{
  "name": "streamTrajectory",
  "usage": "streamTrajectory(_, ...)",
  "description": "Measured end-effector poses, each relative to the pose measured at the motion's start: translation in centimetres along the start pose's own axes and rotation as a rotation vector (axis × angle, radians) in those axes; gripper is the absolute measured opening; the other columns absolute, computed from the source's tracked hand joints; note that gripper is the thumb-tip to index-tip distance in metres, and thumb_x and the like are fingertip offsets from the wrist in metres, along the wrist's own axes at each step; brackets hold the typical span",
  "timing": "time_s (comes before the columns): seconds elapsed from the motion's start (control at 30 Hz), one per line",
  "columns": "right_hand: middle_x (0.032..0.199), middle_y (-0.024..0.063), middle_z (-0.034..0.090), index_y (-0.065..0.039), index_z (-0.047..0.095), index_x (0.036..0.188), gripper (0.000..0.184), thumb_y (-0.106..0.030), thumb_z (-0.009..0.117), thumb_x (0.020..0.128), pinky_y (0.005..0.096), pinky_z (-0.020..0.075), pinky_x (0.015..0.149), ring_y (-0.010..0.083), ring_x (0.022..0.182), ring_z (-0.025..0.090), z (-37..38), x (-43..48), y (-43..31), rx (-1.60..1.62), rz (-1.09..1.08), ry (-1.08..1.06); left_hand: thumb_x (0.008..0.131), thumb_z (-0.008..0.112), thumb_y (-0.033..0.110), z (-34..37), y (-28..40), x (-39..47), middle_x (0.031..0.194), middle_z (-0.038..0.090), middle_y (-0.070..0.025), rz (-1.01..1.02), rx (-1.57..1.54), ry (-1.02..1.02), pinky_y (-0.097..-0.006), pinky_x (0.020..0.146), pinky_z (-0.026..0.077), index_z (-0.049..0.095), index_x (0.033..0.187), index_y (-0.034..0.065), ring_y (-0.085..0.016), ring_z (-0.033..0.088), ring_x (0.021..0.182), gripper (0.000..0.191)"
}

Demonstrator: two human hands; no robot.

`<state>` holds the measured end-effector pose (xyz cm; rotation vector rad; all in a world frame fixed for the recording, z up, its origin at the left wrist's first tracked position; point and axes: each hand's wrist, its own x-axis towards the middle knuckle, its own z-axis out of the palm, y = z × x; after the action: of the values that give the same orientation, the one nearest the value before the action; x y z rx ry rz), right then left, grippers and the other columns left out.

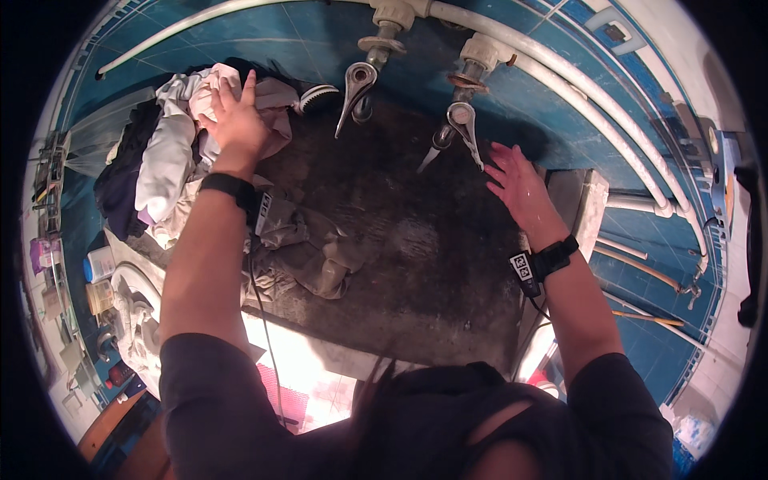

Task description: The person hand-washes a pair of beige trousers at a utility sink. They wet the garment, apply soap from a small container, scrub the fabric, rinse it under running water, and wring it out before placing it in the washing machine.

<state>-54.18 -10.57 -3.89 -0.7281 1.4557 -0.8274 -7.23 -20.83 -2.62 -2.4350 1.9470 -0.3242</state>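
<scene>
My left hand (237, 123) lies spread on a light pink cloth (210, 90) at the top of a heap of laundry. White garments (162, 174) and dark garments (114, 198) make up the rest of that heap. Beside it, against the wall, is a brush (319, 96) with pale bristles. My right hand (516, 183), wet and holding nothing, hovers with fingers apart near the lever of the right tap (463, 117). Another lever tap (360, 78) is to its left. A grey-beige wet garment (318, 258) lies crumpled on the dark wash slab (420, 240), partly behind my left forearm.
White pipes (540, 66) run along the blue tiled wall above the slab. A raised concrete edge (588, 204) bounds the right side. At the left are a white washbasin (138, 276) with cloth in it and a white tub with a blue lid (99, 264).
</scene>
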Motion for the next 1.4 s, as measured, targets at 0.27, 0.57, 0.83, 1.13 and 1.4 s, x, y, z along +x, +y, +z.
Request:
streamTrajectory(0.27,0.148,0.0086,0.05,-0.009,0.053,0.14,0.053,-0.047,0.042,0.105,0.0411,0.0307,0.113,0.0236,0.133,0.047,-1.0,-3.1,1.5,-0.16,-0.04,0.11,0.092,0.058,0.048,-2.3,-5.5,-0.1,0.125,0.066,-0.0145,-0.133,-0.164,-0.28,-0.0548,0.112,0.032,0.065,0.115,0.0159,-0.029,0.058,0.124,0.04)
streamTrajectory(0.57,0.145,0.0092,0.053,-0.009,0.052,0.141,0.053,-0.046,0.039,0.106,0.0417,0.0297,0.114,0.0235,0.135,0.045,0.5,-6.8,0.4,-0.043,-0.024,0.188,0.085,0.07,0.052,-0.6,-3.4,-1.9,0.162,0.025,-0.0088,0.039,0.072,-0.172,-0.0617,0.111,0.031,0.041,0.151,0.0287,-0.033,0.028,0.148,0.076)
streamTrajectory(0.83,0.145,0.0091,0.054,-0.01,0.052,0.141,0.053,-0.047,0.038,0.106,0.0425,0.0278,0.114,0.0232,0.133,0.047,0.4,-10.7,-0.3,-0.192,-0.087,0.155,0.092,0.059,0.039,-0.1,-6.4,-2.1,0.113,0.069,-0.0166,0.028,-0.098,-0.212,-0.0456,0.096,0.049,0.039,0.151,0.0207,-0.037,0.066,0.108,0.065)
streamTrajectory(1.13,0.138,0.0086,0.058,-0.012,0.048,0.141,0.049,-0.047,0.039,0.107,0.0382,0.0339,0.109,0.0223,0.129,0.05,-0.3,-13.4,0.8,-0.236,-0.111,0.267,0.081,0.073,0.05,-1.4,-4.6,-2.3,0.163,0.024,-0.01,0.052,0.095,-0.289,-0.0531,0.112,0.034,0.028,0.156,0.0374,-0.035,0.032,0.145,0.088)
streamTrajectory(1.4,0.132,0.009,0.062,-0.01,0.052,0.138,0.048,-0.045,0.037,0.108,0.0355,0.0393,0.103,0.0191,0.122,0.053,-1.3,-16.6,0.8,-0.093,-0.041,0.337,0.092,0.059,0.035,1.3,-9.5,0.2,0.117,0.067,-0.0139,-0.188,-0.419,-0.064,-0.0424,0.088,0.051,0.068,0.113,0.013,-0.03,0.065,0.103,0.032)
